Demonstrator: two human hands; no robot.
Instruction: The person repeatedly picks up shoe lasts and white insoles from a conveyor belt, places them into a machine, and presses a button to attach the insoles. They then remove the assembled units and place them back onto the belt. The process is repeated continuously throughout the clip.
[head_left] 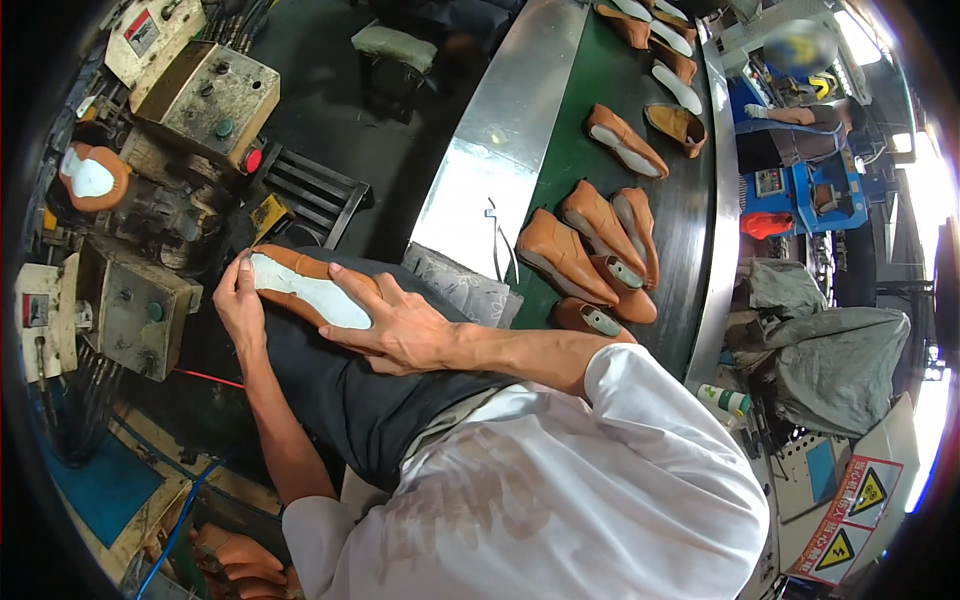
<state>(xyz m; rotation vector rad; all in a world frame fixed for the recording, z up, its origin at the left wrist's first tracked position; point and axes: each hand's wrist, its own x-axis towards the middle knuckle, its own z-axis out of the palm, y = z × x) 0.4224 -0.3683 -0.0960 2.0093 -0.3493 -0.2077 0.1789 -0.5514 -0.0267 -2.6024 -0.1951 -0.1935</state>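
Across my lap lies a brown leather shoe upper (pixel 312 291), its underside up and a white insole board showing. My left hand (pixel 241 305) grips one end between thumb and fingers. Around the other end, my right hand (pixel 408 325) is closed, fingers along the far side and thumb along the near side. A similar brown upper with a white sole face (pixel 93 178) sits on the machine at the far left. Close to my right forearm, a patterned grey cloth pad (pixel 463 287) lies at the bench edge, with metal pincers (pixel 494 240) beyond it.
Several brown shoes (pixel 560 255) stand on a green conveyor (pixel 555 185) with a metal edge (pixel 500 110). Oily machine boxes (pixel 205 100) with buttons are at left. More brown uppers (pixel 240 560) lie at lower left. A co-worker's arm (pixel 790 115) shows at a blue machine (pixel 835 200).
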